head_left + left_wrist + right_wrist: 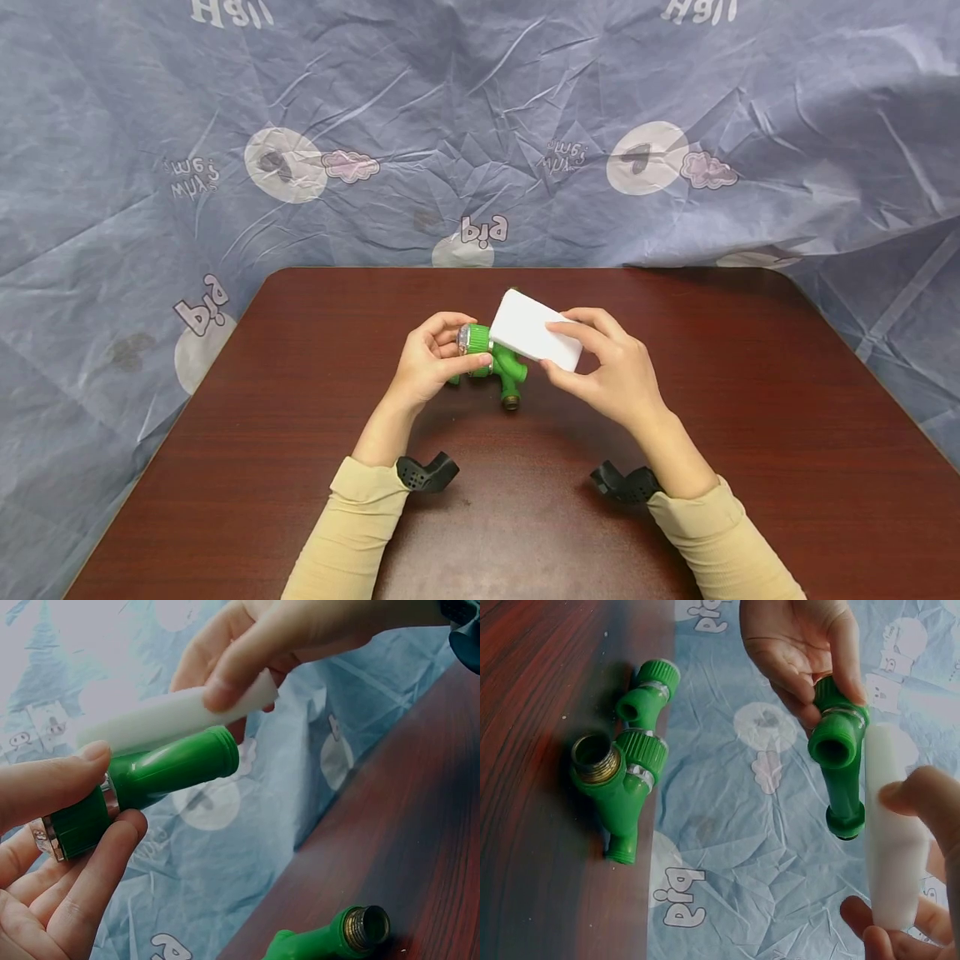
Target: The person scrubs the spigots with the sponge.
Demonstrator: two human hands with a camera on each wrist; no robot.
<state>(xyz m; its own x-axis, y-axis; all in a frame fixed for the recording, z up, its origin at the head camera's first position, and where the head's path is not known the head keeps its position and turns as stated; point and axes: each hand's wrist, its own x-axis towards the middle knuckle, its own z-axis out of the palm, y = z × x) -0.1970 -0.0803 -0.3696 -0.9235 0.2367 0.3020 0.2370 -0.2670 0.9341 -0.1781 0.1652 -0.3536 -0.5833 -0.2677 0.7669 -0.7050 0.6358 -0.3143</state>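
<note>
My left hand [431,358] grips a green plastic pipe fitting [180,769] by its ribbed end, thumb on one side and fingers on the other. The fitting has a silvery ring, a clear faceted end cap and a round side mouth, and is held up above the table. My right hand [611,367] pinches a white rectangular sponge [532,329] between thumb and fingers. In the left wrist view the sponge lies along the fitting's side, and in the head view it hides part of it.
Below the hands, a branched green fitting [615,795] with a brass-threaded mouth rests on the dark red-brown table [300,417]. A smaller green ribbed piece [660,675] sits beside it. A wrinkled blue-grey printed cloth [525,83] hangs behind the table.
</note>
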